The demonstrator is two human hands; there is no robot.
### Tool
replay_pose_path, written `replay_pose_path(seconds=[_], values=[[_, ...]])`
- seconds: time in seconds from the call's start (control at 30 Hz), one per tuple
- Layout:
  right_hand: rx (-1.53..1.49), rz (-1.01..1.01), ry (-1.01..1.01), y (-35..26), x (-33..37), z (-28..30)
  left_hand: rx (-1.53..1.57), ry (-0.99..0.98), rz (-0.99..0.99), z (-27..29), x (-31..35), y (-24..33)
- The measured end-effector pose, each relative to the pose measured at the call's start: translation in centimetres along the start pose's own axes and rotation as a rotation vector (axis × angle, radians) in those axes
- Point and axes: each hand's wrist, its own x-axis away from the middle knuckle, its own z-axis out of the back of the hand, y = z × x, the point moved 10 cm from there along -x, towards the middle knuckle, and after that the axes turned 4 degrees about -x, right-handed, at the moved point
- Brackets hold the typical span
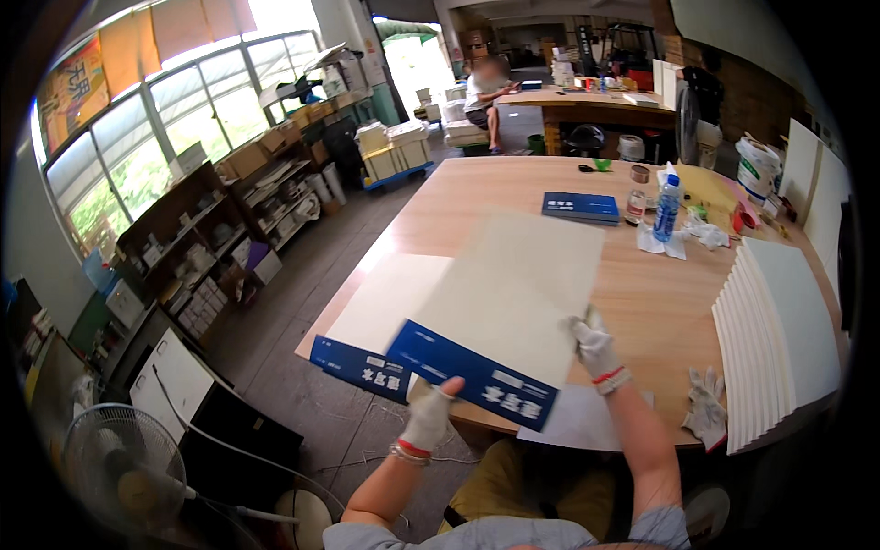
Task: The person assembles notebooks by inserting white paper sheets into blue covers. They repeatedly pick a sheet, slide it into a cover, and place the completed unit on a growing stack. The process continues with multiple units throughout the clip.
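Observation:
Both my hands wear white gloves with red cuffs. My left hand (428, 414) is closed on the near edge of a large cream sketch pad (522, 275), its bare thumb on top of the pad's dark blue printed band (472, 376). At the pad's right edge, my right hand (594, 346) grips the side; its fingers are slightly blurred. Raised over the table, the pad is partly blurred too. To its left lies a similar cream pad (390, 298), partly covered, with its own blue band (360, 368) at the table edge. A pale sheet (587, 419) lies at the near edge.
On the wooden table (660, 312) are a fanned stack of white boards (779, 339), a loose glove (706, 410), a blue stack of pads (579, 208), a glass jar (636, 195) and a blue bottle (667, 209). A fan (124, 458) stands at left; people are farther back.

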Motion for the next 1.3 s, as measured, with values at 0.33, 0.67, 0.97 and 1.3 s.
replay_pose_path(seconds=[0.33, 0.67, 0.97, 1.3], values=[[0.887, -0.324, -0.211, 10.8, -5.4, -20.9, -0.888, 0.902, -0.143, 22.9, -3.8, 6.1], [1.044, -0.117, -0.126, 12.4, -6.5, -17.2, -0.58, 0.82, -0.223, 22.9, -6.1, 3.8], [0.583, -0.214, -0.797, 3.3, 20.8, -8.1, -0.503, -0.503, -0.479, -10.3, -0.6, 3.2], [1.39, -0.117, -0.322, 1.8, 23.9, 3.7, -1.282, -1.448, -0.156, -29.7, 3.7, -16.5]])
